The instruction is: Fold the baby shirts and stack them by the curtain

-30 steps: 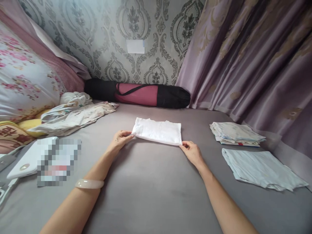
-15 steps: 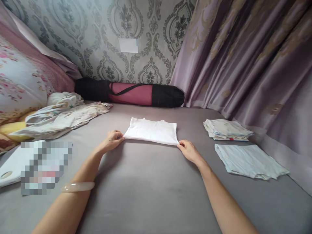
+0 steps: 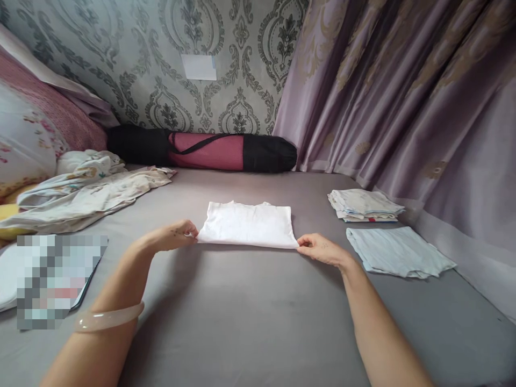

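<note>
A white folded garment (image 3: 248,224) lies in the middle of the grey bed sheet (image 3: 245,317), its long near edge drawn straight. My left hand (image 3: 177,235) pinches its near left corner between thumb and fingers. At the near right corner, my right hand (image 3: 320,249) holds the cloth in a similar pinch. A pale bangle (image 3: 109,318) sits around my left forearm.
To the right lie a stack of folded cloths (image 3: 365,204) and a pale blue folded cloth (image 3: 397,251). Crumpled clothes (image 3: 100,188) are at the left, above a partly blurred flat item (image 3: 91,269). A black and pink long bag (image 3: 205,152) rests along the wall.
The white garment's near edge is nearer to me and stretched a little wider. Both hands have stayed on its corners, moving slightly apart. The view has shifted a little.
</note>
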### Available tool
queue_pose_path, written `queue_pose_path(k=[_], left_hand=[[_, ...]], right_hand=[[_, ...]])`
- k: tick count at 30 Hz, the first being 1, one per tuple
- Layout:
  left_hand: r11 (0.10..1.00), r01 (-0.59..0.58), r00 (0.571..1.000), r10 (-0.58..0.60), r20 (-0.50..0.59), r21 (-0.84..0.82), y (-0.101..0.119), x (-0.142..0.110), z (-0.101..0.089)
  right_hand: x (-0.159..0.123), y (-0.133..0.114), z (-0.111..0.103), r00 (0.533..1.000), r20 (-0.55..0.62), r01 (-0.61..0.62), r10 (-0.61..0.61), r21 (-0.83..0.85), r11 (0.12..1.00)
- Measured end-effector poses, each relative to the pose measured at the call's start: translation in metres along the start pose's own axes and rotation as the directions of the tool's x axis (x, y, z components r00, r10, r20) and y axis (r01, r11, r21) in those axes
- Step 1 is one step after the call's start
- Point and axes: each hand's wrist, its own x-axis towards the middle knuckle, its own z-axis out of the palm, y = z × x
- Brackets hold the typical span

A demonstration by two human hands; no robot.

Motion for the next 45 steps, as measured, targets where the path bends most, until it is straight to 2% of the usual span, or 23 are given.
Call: queue_pose_path(k=[2, 4, 6, 8, 9, 10, 12, 14, 16, 19, 24, 29, 39, 45], left_hand=[[0.998, 0.019, 0.998, -0.016, -0.067, 0.052, 0.001, 0.002, 0.0], [0.993, -0.012, 0.982, 0.034, -0.187, 0.117, 0.007, 0.006, 0.001], [0.986, -0.084, 0.955, 0.122, -0.271, 0.147, 0.019, 0.011, 0.007], [0.972, -0.193, 0.937, 0.222, -0.269, 0.132, 0.035, 0.018, 0.021], [0.961, -0.25, 0.932, 0.272, -0.24, 0.116, 0.044, 0.023, 0.03], [0.947, -0.306, 0.922, 0.321, -0.215, 0.102, 0.053, 0.029, 0.041], [0.921, -0.373, 0.9, 0.388, -0.197, 0.11, 0.069, 0.041, 0.061], [0.909, -0.374, 0.895, 0.406, -0.185, 0.185, 0.08, 0.053, 0.079], [0.903, -0.331, 0.9, 0.389, -0.196, 0.274, 0.083, 0.063, 0.091], [0.902, -0.264, 0.901, 0.356, -0.247, 0.341, 0.078, 0.071, 0.103], [0.913, -0.17, 0.907, 0.292, -0.304, 0.37, 0.065, 0.074, 0.113], [0.924, -0.086, 0.92, 0.217, -0.326, 0.372, 0.065, 0.07, 0.11], [0.94, 0.011, 0.938, 0.109, -0.329, 0.342, 0.066, 0.068, 0.108], [0.916, 0.052, 0.945, 0.085, -0.317, 0.398, 0.067, 0.069, 0.107]], right_hand=[[0.0, 0.002, -0.006, 0.998, -0.038, -0.041, 0.041, 0.014, 0.999], [0.004, 0.001, -0.011, 0.983, -0.18, -0.046, 0.042, -0.016, 0.999], [0.014, -0.008, -0.008, 0.939, -0.342, -0.005, -0.043, -0.138, 0.99], [0.028, -0.027, 0.005, 0.892, -0.395, 0.081, -0.219, -0.337, 0.938], [0.036, -0.038, 0.017, 0.874, -0.367, 0.145, -0.317, -0.427, 0.893], [0.044, -0.051, 0.031, 0.872, -0.289, 0.221, -0.396, -0.49, 0.843], [0.061, -0.074, 0.062, 0.879, -0.112, 0.324, -0.463, -0.57, 0.755], [0.075, -0.092, 0.09, 0.897, -0.035, 0.329, -0.44, -0.612, 0.719], [0.087, -0.101, 0.111, 0.914, -0.021, 0.299, -0.405, -0.64, 0.708], [0.097, -0.101, 0.124, 0.928, -0.039, 0.258, -0.371, -0.652, 0.713], [0.101, -0.091, 0.126, 0.922, -0.06, 0.255, -0.384, -0.652, 0.714], [0.1, -0.083, 0.122, 0.926, -0.083, 0.226, -0.368, -0.66, 0.717], [0.089, -0.062, 0.099, 0.93, -0.194, 0.095, -0.312, -0.693, 0.714], [0.084, -0.045, 0.08, 0.936, -0.24, 0.023, -0.256, -0.685, 0.728]])
